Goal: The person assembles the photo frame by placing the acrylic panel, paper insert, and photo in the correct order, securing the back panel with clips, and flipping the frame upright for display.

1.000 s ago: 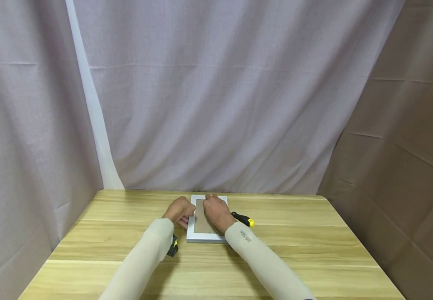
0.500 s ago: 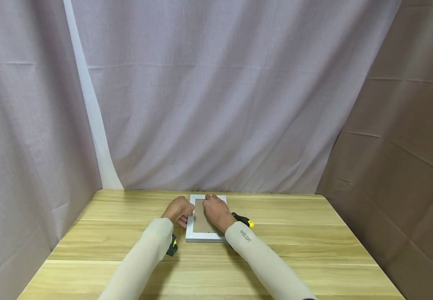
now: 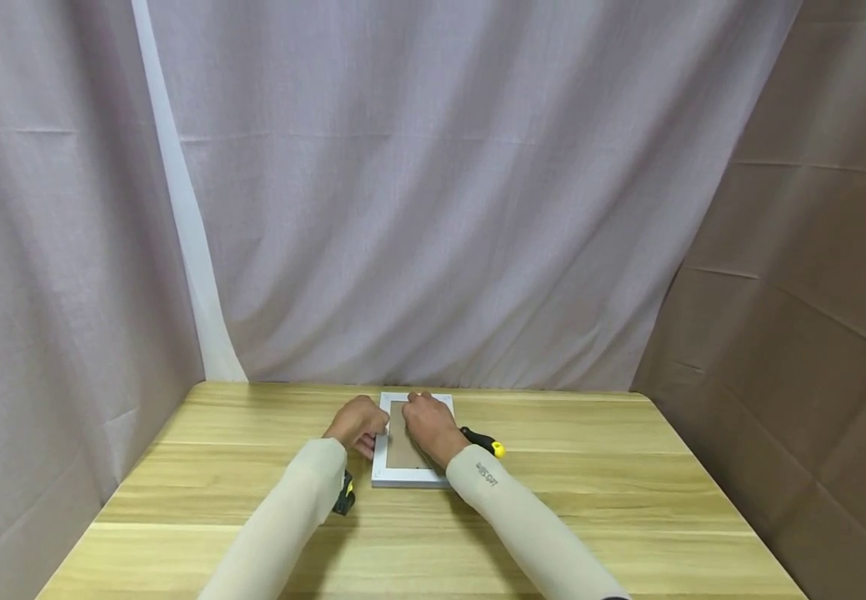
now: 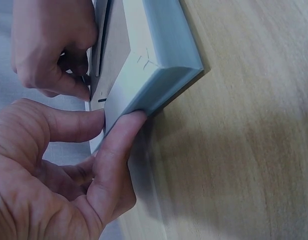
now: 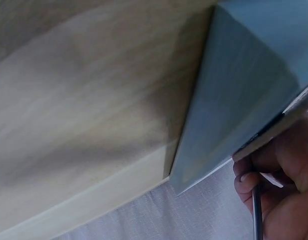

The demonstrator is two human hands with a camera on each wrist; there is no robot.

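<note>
A white picture frame (image 3: 382, 457) lies face down on the wooden table (image 3: 590, 467), its brown backing up. My left hand (image 3: 357, 425) holds its left edge: the thumb (image 4: 68, 125) lies on the rim and the index finger (image 4: 118, 145) on the frame's outer side (image 4: 164, 65). My right hand (image 3: 425, 425) rests on the backing near the far end with its fingers (image 5: 274, 180) curled. They pinch the thin dark shaft (image 5: 256, 210) of a screwdriver at the frame's inner edge (image 5: 234, 90). The screwdriver's black and yellow handle (image 3: 483, 442) sticks out by my right wrist.
A second black and yellow object (image 3: 344, 497) lies on the table beside my left forearm. Grey curtains hang close behind and to the left of the table. A brown cardboard wall (image 3: 815, 333) stands on the right.
</note>
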